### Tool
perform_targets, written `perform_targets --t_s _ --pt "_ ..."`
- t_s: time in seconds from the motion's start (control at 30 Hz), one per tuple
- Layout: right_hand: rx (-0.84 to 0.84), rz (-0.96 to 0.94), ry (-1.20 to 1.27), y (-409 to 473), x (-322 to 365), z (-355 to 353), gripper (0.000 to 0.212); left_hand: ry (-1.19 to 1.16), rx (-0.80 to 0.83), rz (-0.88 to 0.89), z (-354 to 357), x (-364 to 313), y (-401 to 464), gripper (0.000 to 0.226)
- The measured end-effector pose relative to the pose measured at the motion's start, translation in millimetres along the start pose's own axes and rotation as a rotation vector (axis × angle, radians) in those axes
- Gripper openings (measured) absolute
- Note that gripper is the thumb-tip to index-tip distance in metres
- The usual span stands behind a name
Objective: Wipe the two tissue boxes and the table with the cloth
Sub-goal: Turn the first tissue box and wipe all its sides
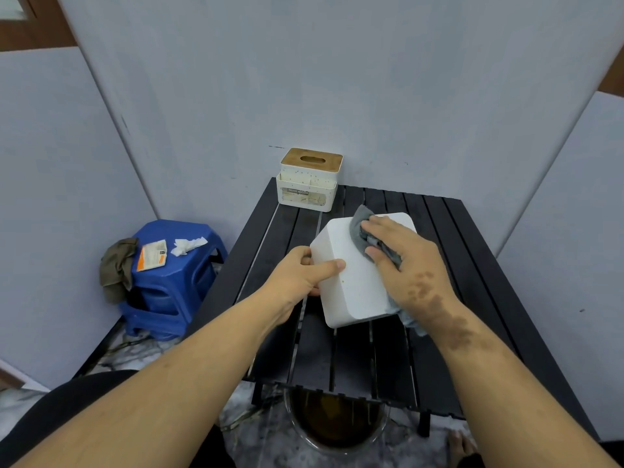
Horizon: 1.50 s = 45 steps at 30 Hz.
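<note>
A plain white tissue box (351, 275) lies tilted above the black slatted table (472, 251). My left hand (300, 275) grips its left edge, thumb across the top face. My right hand (401, 261) presses a grey cloth (359, 228) flat onto the box's upper right part; more cloth hangs out under my wrist. The second tissue box (309, 182), white with a wooden slotted lid, stands upright at the table's far left corner against the wall.
A stack of blue plastic stools (175, 275) stands left of the table, carrying an olive rag (118, 265), an orange packet (152, 255) and a crumpled tissue (187, 245). A round basin (337, 423) sits on the floor under the table's near edge. Grey walls close in behind.
</note>
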State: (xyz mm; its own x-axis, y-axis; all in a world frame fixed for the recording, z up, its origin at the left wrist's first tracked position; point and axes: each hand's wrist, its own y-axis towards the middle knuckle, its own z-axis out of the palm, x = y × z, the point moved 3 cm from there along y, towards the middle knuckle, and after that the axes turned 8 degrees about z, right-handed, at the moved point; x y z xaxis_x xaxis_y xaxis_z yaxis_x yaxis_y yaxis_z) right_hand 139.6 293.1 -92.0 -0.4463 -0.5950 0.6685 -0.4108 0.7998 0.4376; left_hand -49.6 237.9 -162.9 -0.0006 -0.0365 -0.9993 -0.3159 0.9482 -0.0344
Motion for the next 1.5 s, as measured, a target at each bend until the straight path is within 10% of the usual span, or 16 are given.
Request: perform_targets --t_s 0.27,0.43,0.6,0.77,0.93,1.37,1.5 --pt "0.075 -0.042 -0.005 -5 5 4 0.041 -0.008 0.006 0.015 -1 -1 -1 0.09" --pt "-0.154 0.117 -0.002 5 -1 -7 0.038 -0.002 0.001 0.022 3 -4 -4 0.089" --pt "0.104 -0.124 -0.009 -2 18 18 0.039 -0.014 -0.003 0.017 4 -4 -5 0.087" --pt "-0.19 0.147 -0.026 9 0 -6 0.035 -0.021 -0.004 0.012 7 -6 -8 0.059" --pt "0.067 -0.083 -0.026 -5 17 17 0.04 -0.027 -0.003 0.035 6 -7 -9 0.056" --pt "-0.148 0.201 0.075 -3 4 -3 0.034 -0.064 0.064 0.141 11 -25 -22 0.063" --pt "0.064 -0.049 0.055 -10 18 17 0.039 -0.092 0.058 0.162 12 -26 -24 0.064"
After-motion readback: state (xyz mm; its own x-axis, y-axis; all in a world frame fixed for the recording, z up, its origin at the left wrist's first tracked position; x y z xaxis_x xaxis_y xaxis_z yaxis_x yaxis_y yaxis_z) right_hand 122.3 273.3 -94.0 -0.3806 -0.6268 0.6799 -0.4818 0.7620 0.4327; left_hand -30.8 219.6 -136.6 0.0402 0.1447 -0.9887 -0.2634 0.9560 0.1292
